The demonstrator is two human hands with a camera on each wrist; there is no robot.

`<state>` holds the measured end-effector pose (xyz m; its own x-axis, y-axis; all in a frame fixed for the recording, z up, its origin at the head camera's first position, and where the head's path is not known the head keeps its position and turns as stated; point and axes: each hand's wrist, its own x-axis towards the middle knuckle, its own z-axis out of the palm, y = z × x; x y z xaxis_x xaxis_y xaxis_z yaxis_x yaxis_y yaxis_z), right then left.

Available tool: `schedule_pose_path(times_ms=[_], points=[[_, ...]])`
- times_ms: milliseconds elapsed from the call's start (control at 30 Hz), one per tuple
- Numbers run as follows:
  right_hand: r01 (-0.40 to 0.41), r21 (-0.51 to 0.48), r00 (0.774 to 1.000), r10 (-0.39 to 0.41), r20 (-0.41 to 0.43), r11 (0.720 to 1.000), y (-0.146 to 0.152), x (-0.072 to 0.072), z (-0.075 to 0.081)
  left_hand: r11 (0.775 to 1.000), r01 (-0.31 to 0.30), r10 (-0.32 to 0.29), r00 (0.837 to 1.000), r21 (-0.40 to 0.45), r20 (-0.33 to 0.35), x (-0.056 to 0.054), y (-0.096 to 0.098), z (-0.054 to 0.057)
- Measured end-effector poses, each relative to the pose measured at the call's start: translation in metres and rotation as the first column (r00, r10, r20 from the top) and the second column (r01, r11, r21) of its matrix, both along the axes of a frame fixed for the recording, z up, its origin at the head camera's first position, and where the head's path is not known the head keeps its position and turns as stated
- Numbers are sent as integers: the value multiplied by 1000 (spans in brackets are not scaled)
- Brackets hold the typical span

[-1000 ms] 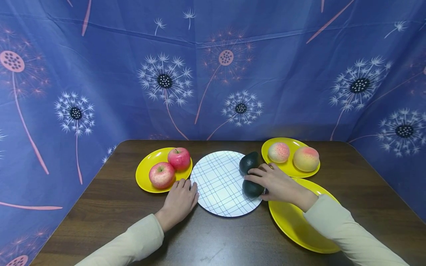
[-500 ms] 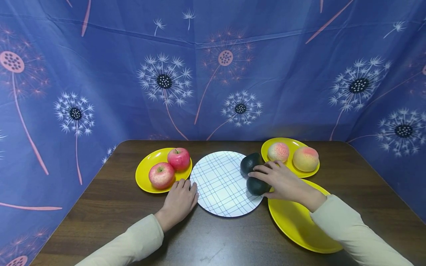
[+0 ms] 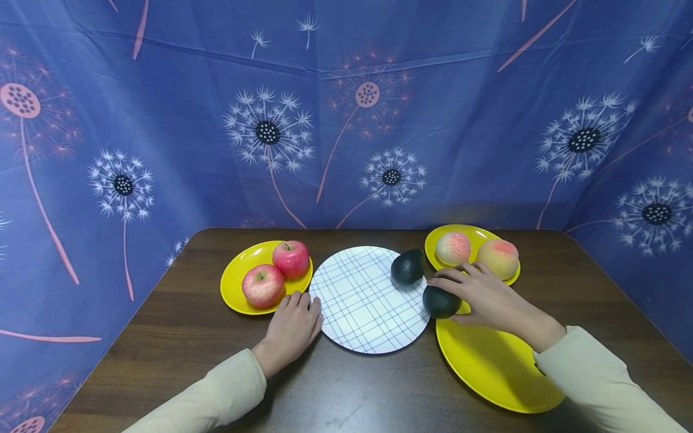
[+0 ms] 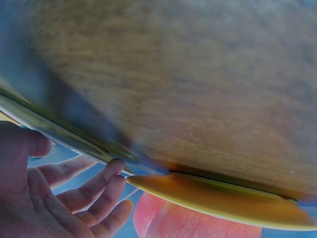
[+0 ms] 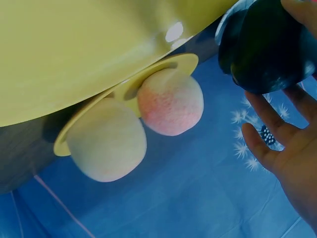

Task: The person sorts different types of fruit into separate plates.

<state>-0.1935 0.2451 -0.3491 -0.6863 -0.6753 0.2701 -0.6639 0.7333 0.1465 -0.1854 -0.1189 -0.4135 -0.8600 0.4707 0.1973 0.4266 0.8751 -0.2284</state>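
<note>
Between its thumb and fingers, my right hand (image 3: 487, 297) grips a dark green avocado (image 3: 441, 302) at the right rim of the white checked plate (image 3: 360, 325), beside the big yellow plate (image 3: 487, 367). A second avocado (image 3: 408, 266) lies on the checked plate, near its right edge. In the right wrist view the held avocado (image 5: 270, 47) hides most of the other one. My left hand (image 3: 292, 325) rests at the checked plate's left edge, its fingers extended and touching the rim. The left wrist view shows that hand (image 4: 74, 193) with relaxed fingers by the rim.
Two red apples (image 3: 263, 285) sit on a small yellow plate (image 3: 234, 285) at the left. Behind the big yellow plate, another small yellow plate (image 3: 473, 276) holds two peaches (image 3: 497, 258). A blue dandelion-print cloth (image 3: 346, 150) hangs behind the brown table (image 3: 346, 391).
My right hand has carried the gripped avocado rightward, from on the checked plate to its right rim. The other avocado has shifted very slightly. The left hand has stayed in place.
</note>
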Motion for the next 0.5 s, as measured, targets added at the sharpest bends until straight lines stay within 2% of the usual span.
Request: schedule_pose_path(times_ms=[233, 500], points=[[43, 12, 998, -44, 43, 999, 14, 7, -2, 1000, -1, 1, 1000, 4, 4, 0, 0, 0], [53, 19, 996, -55, 67, 998, 25, 12, -6, 1000, 19, -19, 999, 13, -43, 0, 0, -1]])
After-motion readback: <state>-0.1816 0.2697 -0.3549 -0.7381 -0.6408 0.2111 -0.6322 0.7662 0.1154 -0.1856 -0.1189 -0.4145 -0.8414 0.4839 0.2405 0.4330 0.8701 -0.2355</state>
